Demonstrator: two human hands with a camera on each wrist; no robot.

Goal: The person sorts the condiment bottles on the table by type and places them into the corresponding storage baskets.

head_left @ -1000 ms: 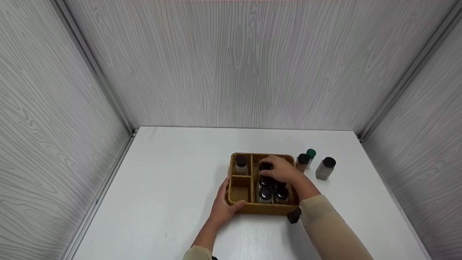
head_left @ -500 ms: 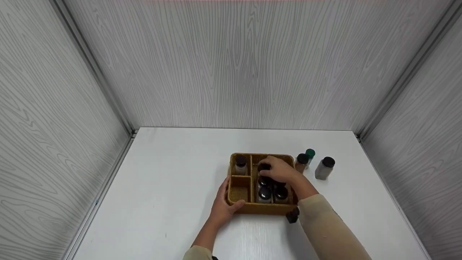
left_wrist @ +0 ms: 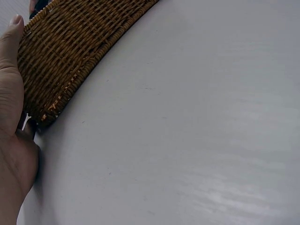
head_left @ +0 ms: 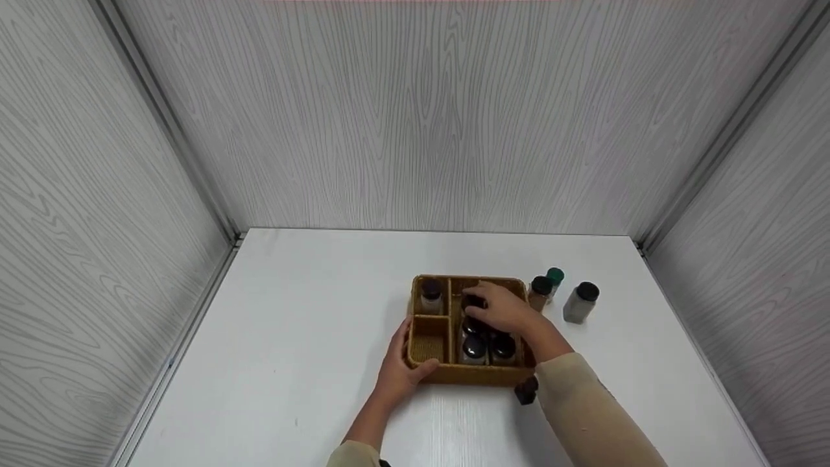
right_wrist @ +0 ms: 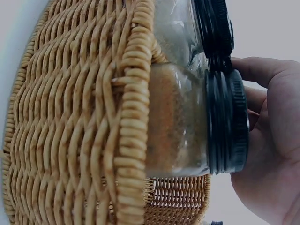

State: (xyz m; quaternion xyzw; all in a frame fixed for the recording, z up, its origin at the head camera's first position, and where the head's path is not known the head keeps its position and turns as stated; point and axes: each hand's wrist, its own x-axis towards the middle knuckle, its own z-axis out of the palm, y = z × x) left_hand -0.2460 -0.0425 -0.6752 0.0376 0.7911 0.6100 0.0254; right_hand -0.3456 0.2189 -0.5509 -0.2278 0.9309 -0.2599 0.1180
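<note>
In the head view my left hand (head_left: 397,376) grips the front left corner of a brown wicker basket (head_left: 476,376), thumb at the front rim, fingers along the side. The left wrist view shows that thumb against the woven wall (left_wrist: 70,51). My right hand (head_left: 509,311) reaches into the large right compartment and pinches a black-lidded jar (head_left: 474,301), partly hidden by the fingers. Several black-lidded glass jars (head_left: 474,348) stand upright there. One in the right wrist view, a spice jar (right_wrist: 173,122), has orange-brown contents. Another jar (head_left: 431,297) stands in the back left compartment.
Right of the basket stand a brown-filled jar (head_left: 539,293), a green-capped bottle (head_left: 555,277) and a grey-looking jar (head_left: 580,303) with a black lid. The basket's front left compartment (head_left: 428,344) shows its bare woven bottom. Pale wood-grain panels (head_left: 415,130) enclose the white table (head_left: 311,311).
Both hands keep their holds on the basket and the jar. The head view has shifted very slightly, with no other clear movement.
</note>
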